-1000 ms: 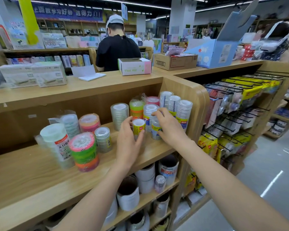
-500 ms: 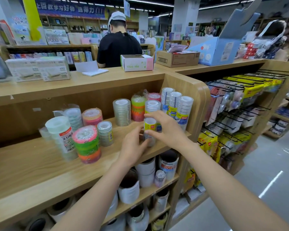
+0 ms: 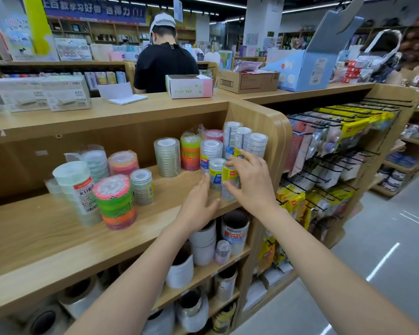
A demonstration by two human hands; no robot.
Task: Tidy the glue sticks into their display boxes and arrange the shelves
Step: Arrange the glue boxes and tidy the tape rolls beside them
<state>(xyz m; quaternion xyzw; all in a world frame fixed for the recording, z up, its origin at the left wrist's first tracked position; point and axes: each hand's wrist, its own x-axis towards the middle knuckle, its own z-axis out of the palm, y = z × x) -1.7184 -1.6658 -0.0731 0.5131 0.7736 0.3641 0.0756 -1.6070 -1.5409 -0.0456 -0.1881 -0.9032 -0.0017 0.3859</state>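
Gripping a clear tape stack (image 3: 229, 183) with a yellow label, the right hand (image 3: 251, 182) curls round it on the wooden shelf (image 3: 34, 228). Just left, the left hand (image 3: 198, 204) (fingers spread) touches a second clear stack (image 3: 215, 174).

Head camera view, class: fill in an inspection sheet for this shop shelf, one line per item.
Surface: wooden shelf, bare at the front left.
Job's things: clear tape stacks with yellow-blue labels near the shelf's right end; no glue sticks or display boxes identifiable.
Clutter: neon tape stack, clear stacks, large rolls on the shelf below.
Grippers: right hand fingers around one labelled stack; left hand open beside them, touching unclear.
Cables: nothing seen.
Surroundings: person in black top behind the counter, hanging packets to the right.
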